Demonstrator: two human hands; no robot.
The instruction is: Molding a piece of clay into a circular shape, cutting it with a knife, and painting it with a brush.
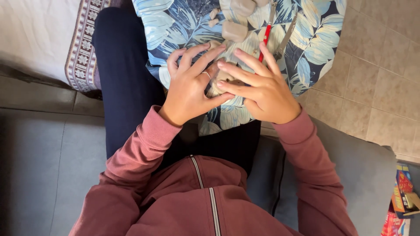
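A: Both hands, left hand (189, 89) and right hand (262, 87), pinch closed around the clay lump (222, 78) over the lap, on the leaf-print cloth (315, 30).

B: Squeezing unevenly might crack it imo. Spare clay blocks (235, 30) and the red tool (265, 39) sit further out.

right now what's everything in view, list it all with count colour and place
clay piece: one, beige, between both hands on the lap
clay lumps: several, beige, on the cloth above the hands
leaf-print cloth: one, blue and cream, over the lap
red-handled tool: one, by the right fingers
grey tool: one, right of the red one
sofa: one, grey, under the person
patterned rug: one, upper left
tiled floor: beige, right
books: a few, colourful, lower right
left hand: on the clay, ring on one finger
right hand: on the clay
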